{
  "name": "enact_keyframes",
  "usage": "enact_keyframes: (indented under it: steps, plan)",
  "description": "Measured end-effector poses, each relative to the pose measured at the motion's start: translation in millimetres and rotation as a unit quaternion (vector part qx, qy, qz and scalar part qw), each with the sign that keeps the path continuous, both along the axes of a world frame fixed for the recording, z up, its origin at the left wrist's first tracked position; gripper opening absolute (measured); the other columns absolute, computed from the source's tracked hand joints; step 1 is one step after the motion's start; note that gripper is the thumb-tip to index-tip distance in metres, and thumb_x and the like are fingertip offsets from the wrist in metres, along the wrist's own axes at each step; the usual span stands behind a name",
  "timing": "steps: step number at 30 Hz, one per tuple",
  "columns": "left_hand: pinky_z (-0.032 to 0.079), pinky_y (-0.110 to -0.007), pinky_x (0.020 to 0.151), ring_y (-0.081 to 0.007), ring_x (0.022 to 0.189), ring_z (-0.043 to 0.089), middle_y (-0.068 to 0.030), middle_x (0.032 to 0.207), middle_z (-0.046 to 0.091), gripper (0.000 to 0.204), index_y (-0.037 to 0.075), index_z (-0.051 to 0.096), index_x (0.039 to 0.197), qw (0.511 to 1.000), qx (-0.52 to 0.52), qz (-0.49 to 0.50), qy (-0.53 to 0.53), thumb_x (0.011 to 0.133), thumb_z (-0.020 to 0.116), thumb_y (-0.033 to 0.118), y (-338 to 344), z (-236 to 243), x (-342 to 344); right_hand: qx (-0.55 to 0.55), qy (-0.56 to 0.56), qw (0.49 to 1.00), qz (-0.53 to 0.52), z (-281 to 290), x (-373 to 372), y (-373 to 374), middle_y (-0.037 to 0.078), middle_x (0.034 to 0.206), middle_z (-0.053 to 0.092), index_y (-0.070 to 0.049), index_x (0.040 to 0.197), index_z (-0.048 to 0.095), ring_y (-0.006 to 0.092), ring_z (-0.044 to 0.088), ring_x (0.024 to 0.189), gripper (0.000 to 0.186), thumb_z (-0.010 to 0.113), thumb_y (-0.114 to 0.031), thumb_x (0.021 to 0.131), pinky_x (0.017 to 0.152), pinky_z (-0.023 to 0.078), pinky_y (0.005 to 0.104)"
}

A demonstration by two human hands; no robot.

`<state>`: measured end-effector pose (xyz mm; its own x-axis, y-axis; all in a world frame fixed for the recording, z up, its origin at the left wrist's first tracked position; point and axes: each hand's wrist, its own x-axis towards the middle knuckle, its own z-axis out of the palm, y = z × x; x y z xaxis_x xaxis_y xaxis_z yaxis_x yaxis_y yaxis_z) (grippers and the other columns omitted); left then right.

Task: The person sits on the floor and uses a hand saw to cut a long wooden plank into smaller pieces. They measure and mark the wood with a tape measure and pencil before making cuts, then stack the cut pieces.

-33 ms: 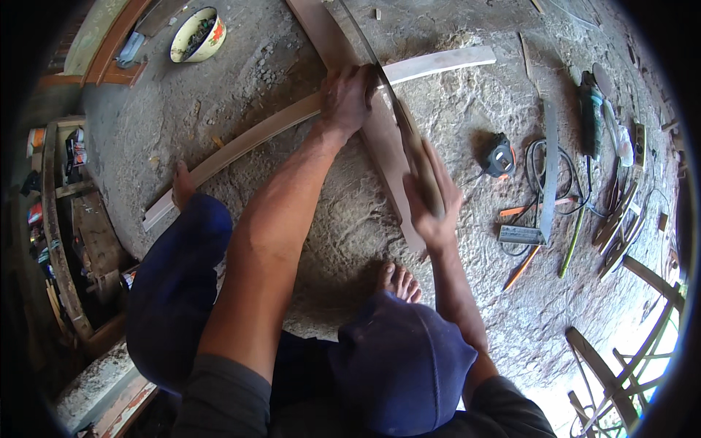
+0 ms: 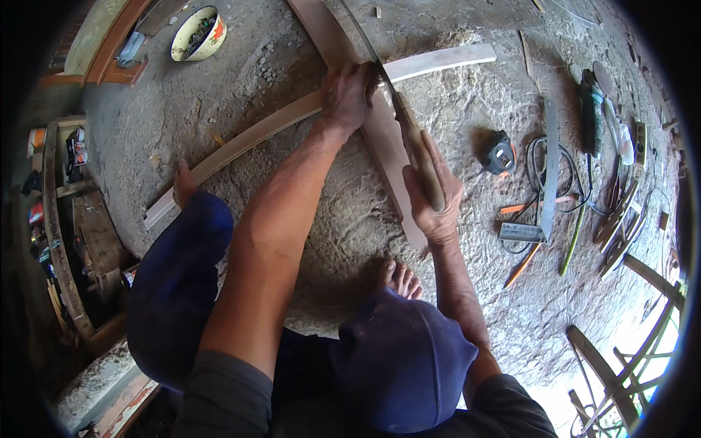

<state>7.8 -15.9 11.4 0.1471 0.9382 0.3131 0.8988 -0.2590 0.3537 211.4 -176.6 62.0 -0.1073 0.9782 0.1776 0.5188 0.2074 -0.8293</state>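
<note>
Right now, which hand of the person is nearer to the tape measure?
Right. The right hand, on the tool handle, is left of the tape measure, slightly lower in the picture. The left hand is farther left and higher, on the wooden pieces.

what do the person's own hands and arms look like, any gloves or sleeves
The left hand and right hand are bare, with no gloves. The forearms are uncovered too, and no watch or band shows on either. Short, dark grey to black sleeves cover the upper arms, with no print visible.
</note>
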Motion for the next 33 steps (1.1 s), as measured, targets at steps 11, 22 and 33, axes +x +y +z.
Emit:
enact_keyframes:
  steps: [11, 22, 33]
  plan:
    - [0.046, -0.049, 0.091, -0.0386, 0.103, 0.058, -0.0102, 0.111, 0.064, 0.037, 0.014, 0.061, 0.116, 1.000, 0.008, -0.014, 0.022, 0.080, 0.069, 0.010, 11, -20, -3, 0.058, -0.154, 0.986, -0.038, 5, 38, -85, 0.023, 0.124, 0.066, 0.001, 0.129, 0.062, 0.0322, 0.073, 0.089, 0.050, 0.067, -0.003, 0.079, 0.070, 0.059, 0.0343]
    - [0.046, -0.049, 0.090, -0.0384, 0.104, 0.057, -0.0094, 0.110, 0.064, 0.043, 0.015, 0.061, 0.116, 1.000, 0.017, -0.014, 0.017, 0.075, 0.072, 0.008, 13, -25, -6, 0.180, -0.286, 0.940, -0.044, 25, 69, -160, 0.021, 0.108, 0.071, 0.000, 0.112, 0.072, 0.0290, 0.073, 0.072, 0.048, 0.071, 0.004, 0.064, 0.054, 0.058, 0.0378]
    - [0.046, -0.049, 0.090, -0.0378, 0.101, 0.058, -0.0121, 0.107, 0.065, 0.037, 0.014, 0.062, 0.113, 1.000, 0.007, -0.024, 0.001, 0.078, 0.071, 0.010, 14, -9, -2, 0.083, -0.136, 0.987, -0.021, -9, 27, -38, 0.023, 0.131, 0.062, -0.002, 0.133, 0.060, 0.0350, 0.072, 0.098, 0.052, 0.069, -0.009, 0.082, 0.076, 0.059, 0.0386]
